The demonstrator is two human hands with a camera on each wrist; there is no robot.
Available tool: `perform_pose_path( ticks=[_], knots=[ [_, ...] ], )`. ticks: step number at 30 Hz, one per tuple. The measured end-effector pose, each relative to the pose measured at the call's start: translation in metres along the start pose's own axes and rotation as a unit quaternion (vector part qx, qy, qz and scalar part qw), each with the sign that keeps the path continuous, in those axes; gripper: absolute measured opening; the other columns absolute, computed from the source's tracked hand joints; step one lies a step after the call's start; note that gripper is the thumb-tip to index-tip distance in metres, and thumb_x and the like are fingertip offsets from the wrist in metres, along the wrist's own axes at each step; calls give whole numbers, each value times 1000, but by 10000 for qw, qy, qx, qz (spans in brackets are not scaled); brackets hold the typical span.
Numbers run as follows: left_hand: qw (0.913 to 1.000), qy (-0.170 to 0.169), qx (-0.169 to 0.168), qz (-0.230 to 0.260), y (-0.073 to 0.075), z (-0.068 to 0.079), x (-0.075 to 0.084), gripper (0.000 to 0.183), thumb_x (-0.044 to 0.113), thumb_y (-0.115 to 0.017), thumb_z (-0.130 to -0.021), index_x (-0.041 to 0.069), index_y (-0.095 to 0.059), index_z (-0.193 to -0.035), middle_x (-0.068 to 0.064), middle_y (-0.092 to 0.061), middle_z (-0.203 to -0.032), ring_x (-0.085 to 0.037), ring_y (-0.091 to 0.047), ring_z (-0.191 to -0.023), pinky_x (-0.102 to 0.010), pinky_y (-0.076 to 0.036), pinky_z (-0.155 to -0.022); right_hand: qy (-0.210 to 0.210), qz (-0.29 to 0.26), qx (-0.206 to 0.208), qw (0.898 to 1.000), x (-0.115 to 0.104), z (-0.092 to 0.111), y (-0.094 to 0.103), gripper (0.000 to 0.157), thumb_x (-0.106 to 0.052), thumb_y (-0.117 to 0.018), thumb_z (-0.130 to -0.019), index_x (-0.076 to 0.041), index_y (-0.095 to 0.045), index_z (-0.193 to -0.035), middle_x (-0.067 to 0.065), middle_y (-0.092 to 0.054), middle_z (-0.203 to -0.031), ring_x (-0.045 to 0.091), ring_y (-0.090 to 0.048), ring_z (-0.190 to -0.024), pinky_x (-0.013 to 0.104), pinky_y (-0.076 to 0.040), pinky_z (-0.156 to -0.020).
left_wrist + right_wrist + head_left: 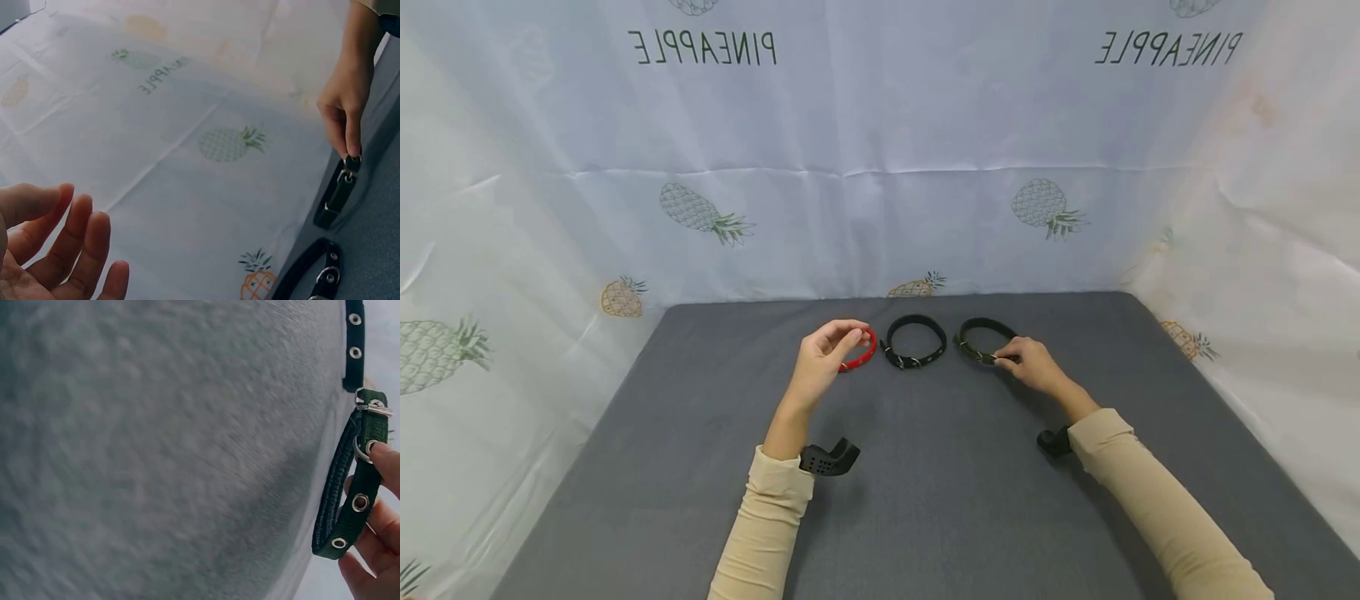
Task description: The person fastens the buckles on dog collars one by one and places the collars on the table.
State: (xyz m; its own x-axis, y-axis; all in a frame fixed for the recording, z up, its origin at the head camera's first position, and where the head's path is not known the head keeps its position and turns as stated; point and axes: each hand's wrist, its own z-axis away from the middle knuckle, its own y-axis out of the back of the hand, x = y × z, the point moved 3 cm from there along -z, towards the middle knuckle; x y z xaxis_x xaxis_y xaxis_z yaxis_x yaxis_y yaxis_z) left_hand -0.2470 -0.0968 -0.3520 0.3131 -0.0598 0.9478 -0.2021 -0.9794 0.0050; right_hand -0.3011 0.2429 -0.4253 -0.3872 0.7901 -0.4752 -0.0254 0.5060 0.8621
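Three buckled collars form a row on the grey table: a red collar [871, 350], a black collar [936, 354] and a dark green collar [977, 355]. My right hand [1033, 364] pinches the green collar's band between thumb and fingers. Metal eyelets, a D-ring and a buckle show on that green collar [370, 478] in the right wrist view. My left hand [818, 362] hovers by the red collar and covers part of it in the head view. Its fingers are loosely bent, with nothing between them in the left wrist view.
The grey cloth-covered table [925, 483] reaches back to a white curtain [880, 233] printed with pineapples. The curtain also runs along both sides. A black wrist camera [830, 457] is strapped on the left wrist, another [1054, 442] on the right.
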Motion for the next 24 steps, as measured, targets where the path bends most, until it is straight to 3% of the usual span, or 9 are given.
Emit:
perform_pose_path(
  ticks=[7, 11, 17, 20, 22, 24],
  knots=[
    [10000, 28, -30, -9, -1, -1, -3, 29, 9, -55, -98, -14, -58, -116, 13, -68, -90, -3, -66, -89, -16, -52, -88, -69, 231, -130, 9996, 5, -1, -11, 21, -10, -65, -89, 5, -73, -102, 20, -69, -94, 31, -59, -82, 42, -49, -72],
    [10000, 29, -30, 16, -2, -3, -4, 29, 11, -55, -98, -12, -58, -116, 12, -68, -92, -6, -66, -91, -17, -52, -88, -104, 316, -173, 9993, 6, -3, -10, 20, -10, -66, -89, 5, -74, -101, 20, -69, -92, 30, -59, -80, 40, -48, -70],
    [10000, -15, 66, 57, -3, -4, -6, 28, 8, -54, -98, -15, -58, -115, 14, -68, -90, -1, -66, -87, -17, -53, -89, -92, 260, -308, 9991, 5, -2, -7, 21, -9, -65, -90, 7, -73, -102, 22, -69, -94, 33, -61, -82, 44, -51, -73],
    [9996, -45, 237, -134, -1, -5, -8, 28, 11, -54, -99, -12, -60, -115, 12, -69, -95, -6, -66, -94, -26, -53, -96, -130, 111, -198, 9997, 6, -2, -2, 27, -12, -63, -93, 7, -69, -111, 24, -67, -102, 37, -62, -92, 48, -52, -80],
    [9981, -99, 462, -399, 2, -8, -8, 28, 14, -54, -99, -8, -62, -115, 2, -70, -102, -14, -66, -102, -34, -51, -101, -190, -73, 64, 9998, 4, -3, 6, 32, -14, -61, -95, 8, -64, -118, 26, -65, -110, 40, -61, -100, 52, -51, -86],
    [9920, -221, 721, -1017, 8, -14, -8, 28, 17, -56, -98, -2, -63, -117, -7, -67, -115, -22, -60, -116, -42, -44, -109, -262, -139, 416, 9987, 1, -6, 18, 38, -18, -57, -98, 8, -58, -126, 29, -60, -119, 45, -57, -110, 57, -47, -93]
  ],
)
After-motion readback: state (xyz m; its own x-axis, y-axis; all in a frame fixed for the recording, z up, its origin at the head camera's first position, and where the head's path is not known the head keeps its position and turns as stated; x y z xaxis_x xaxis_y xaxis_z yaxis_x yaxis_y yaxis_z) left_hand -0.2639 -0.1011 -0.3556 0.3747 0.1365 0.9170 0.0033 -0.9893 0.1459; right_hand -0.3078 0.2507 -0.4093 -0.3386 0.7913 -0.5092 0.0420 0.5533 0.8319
